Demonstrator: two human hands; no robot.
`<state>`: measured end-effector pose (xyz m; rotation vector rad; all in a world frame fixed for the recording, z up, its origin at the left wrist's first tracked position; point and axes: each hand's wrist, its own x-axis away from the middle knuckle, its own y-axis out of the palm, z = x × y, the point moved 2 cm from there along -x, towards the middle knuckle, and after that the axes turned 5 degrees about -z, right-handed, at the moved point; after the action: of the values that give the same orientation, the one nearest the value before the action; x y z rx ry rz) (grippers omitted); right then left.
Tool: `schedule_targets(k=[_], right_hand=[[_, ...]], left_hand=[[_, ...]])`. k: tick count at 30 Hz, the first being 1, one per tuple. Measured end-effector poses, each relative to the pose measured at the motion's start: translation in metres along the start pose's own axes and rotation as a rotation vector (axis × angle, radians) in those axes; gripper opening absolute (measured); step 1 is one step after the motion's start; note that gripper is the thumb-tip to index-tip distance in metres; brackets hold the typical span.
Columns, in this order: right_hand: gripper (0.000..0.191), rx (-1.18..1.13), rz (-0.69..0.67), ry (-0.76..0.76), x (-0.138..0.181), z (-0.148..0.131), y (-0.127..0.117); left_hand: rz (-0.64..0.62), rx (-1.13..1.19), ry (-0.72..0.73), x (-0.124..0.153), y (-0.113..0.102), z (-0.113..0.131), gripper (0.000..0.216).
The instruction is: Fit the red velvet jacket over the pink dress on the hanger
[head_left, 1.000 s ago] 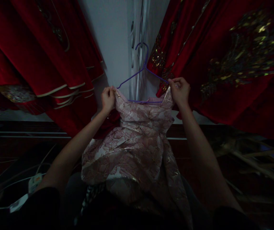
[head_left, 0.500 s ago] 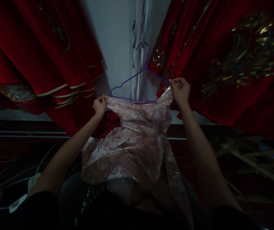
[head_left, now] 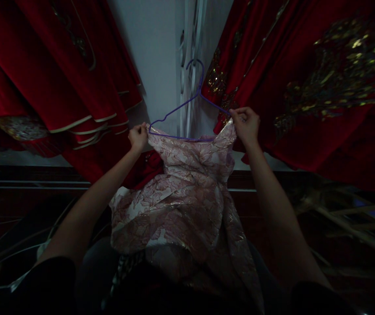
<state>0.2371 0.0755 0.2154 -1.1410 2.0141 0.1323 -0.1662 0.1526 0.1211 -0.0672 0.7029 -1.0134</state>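
Note:
A pink brocade dress [head_left: 187,197] with gold floral pattern hangs in front of me, its top edge on a purple wire hanger [head_left: 187,101]. My left hand [head_left: 138,137] pinches the dress's left shoulder at the hanger's left end. My right hand [head_left: 245,124] is closed on the right shoulder, at the hanger's right arm. The hanger's hook points up in front of a white wall.
Red velvet garments [head_left: 59,78] with cream trim hang at the left. At the right hang red robes [head_left: 321,87] with gold embroidery. White cables [head_left: 17,267] lie on the dark floor at the lower left. Pale straps [head_left: 190,52] dangle behind the hanger.
My left hand has pulled the dress's left shoulder outward along the hanger, from near the middle to its left end. My right hand has stayed in place.

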Motion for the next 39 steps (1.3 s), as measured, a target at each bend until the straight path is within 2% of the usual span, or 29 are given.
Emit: schedule_targets(k=[4, 11, 21, 29, 32, 35, 39], right_hand=[[0.039, -0.005, 0.005, 0.0, 0.0, 0.0, 0.0], [0.037, -0.008, -0.002, -0.022, 0.0, 0.001, 0.002], [0.033, -0.01, -0.023, 0.001, -0.001, 0.003, 0.002], [0.038, 0.0, -0.019, -0.021, -0.001, 0.002, 0.002], [0.039, 0.003, -0.023, -0.017, -0.001, 0.002, 0.002], [0.04, 0.005, -0.033, -0.018, 0.0, 0.003, 0.003], [0.041, 0.006, -0.037, -0.029, 0.002, 0.003, 0.003]], left_hand=[[0.005, 0.005, 0.027, 0.004, -0.004, 0.0, 0.045], [0.03, -0.055, -0.024, 0.024, -0.015, -0.005, 0.043], [0.038, -0.062, -0.012, 0.027, -0.017, -0.01, 0.045], [0.032, -0.03, -0.006, 0.018, -0.014, -0.001, 0.043], [0.024, -0.022, 0.079, 0.009, -0.01, 0.011, 0.043], [-0.03, 0.016, 0.205, 0.004, -0.008, 0.036, 0.044], [-0.223, 0.103, 0.341, 0.007, -0.007, 0.077, 0.044]])
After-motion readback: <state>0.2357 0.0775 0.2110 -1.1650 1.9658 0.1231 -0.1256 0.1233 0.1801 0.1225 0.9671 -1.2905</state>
